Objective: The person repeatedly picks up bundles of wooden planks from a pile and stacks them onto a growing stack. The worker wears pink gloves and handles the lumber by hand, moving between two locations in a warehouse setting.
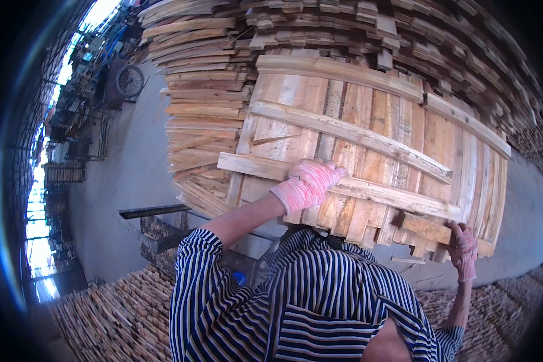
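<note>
My left hand (308, 186), in a pink and white knit glove, is closed over a long wooden batten (398, 199). The batten lies across a layer of pale wooden boards (359, 117) set side by side in front of me. At the near right edge of the boards, my right hand (463, 248), gloved alike, is closed round the right end of a short wood piece (425, 228). Beyond my left hand, a middle batten (368, 142) crosses the boards. Along the far side lie a far batten (344, 72) and another batten (467, 123) to its right.
Stacked wooden slats (202, 114) rise directly left of the boards. A large lumber pile (464, 54) stands behind them. More slats (120, 320) are stacked at the lower left, near a dark metal bar (154, 211). A spoked wheel (130, 81) stands at the far left on grey floor (120, 157).
</note>
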`<move>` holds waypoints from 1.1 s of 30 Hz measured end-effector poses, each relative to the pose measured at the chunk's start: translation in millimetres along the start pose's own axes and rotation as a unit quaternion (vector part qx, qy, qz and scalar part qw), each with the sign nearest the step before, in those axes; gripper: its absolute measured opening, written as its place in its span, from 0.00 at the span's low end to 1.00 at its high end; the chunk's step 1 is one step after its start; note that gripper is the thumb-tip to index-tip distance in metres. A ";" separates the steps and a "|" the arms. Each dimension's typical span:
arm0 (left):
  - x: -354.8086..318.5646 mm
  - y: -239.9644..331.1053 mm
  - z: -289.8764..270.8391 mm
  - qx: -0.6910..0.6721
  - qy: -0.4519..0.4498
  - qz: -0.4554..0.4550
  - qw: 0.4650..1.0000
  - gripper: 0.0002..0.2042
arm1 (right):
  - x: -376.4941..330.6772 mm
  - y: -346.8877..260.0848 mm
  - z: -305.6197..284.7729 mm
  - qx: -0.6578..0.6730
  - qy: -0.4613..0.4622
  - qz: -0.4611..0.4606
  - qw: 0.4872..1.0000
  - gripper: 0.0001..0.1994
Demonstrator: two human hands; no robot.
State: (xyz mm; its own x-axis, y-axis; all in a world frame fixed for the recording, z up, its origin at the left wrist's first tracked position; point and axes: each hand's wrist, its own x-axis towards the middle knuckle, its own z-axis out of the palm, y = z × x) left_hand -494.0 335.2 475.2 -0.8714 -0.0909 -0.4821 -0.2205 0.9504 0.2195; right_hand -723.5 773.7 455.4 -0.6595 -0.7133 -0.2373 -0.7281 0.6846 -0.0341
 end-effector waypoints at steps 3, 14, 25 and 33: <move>4.8 2.0 -1.3 -0.005 -0.011 -0.002 1.000 0.27 | -0.5 3.0 -3.1 0.017 -0.026 0.012 0.999 0.32; 14.7 19.5 -3.0 0.002 -0.044 0.008 0.999 0.28 | -5.1 -11.4 -0.1 0.031 0.015 0.008 0.999 0.31; 5.6 15.1 6.9 -0.019 0.031 -0.007 0.999 0.33 | -16.0 29.6 1.8 0.065 0.059 0.062 0.994 0.36; -7.1 24.0 13.8 0.013 0.062 0.022 0.998 0.35 | -26.8 62.9 23.2 0.042 0.215 -0.012 0.976 0.17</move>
State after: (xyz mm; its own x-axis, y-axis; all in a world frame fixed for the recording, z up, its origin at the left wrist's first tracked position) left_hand -487.0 362.8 472.2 -0.9277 -0.0838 -0.3637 -0.1714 0.9614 0.2155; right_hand -747.2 839.3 437.1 -0.6732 -0.7135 0.1939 -0.7381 0.6640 -0.1193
